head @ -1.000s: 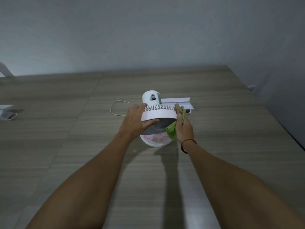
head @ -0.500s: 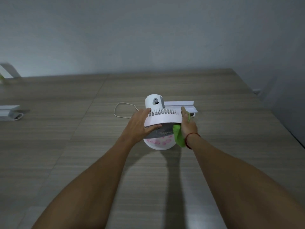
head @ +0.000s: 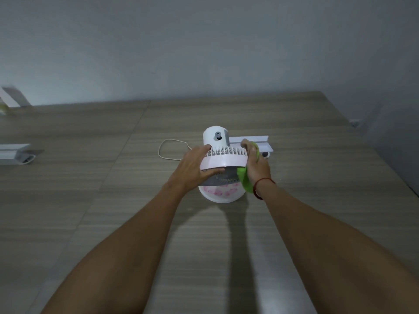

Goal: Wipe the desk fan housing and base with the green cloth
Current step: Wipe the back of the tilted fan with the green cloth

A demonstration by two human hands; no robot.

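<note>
A small white desk fan [head: 223, 160] stands in the middle of the wooden table, its ribbed housing facing me and its round base [head: 221, 193] with pink marks below. My left hand [head: 195, 167] grips the housing's left rim, thumb under the front edge. My right hand [head: 256, 165] presses the green cloth [head: 246, 179] against the housing's right side; the cloth hangs down below my palm and part of it shows past my fingers. The motor cap with a grey knob [head: 218, 135] points away from me.
A thin cord loop [head: 169, 148] lies left of the fan. A white angled bracket [head: 256, 141] sits right behind it. Another white bracket [head: 14, 152] rests at the table's left edge. The wall runs close behind and along the right side of the table [head: 90, 189].
My right hand has slid with the cloth from the lower right of the housing up toward its back rim. The left hand keeps its grip; the view has shifted slightly.
</note>
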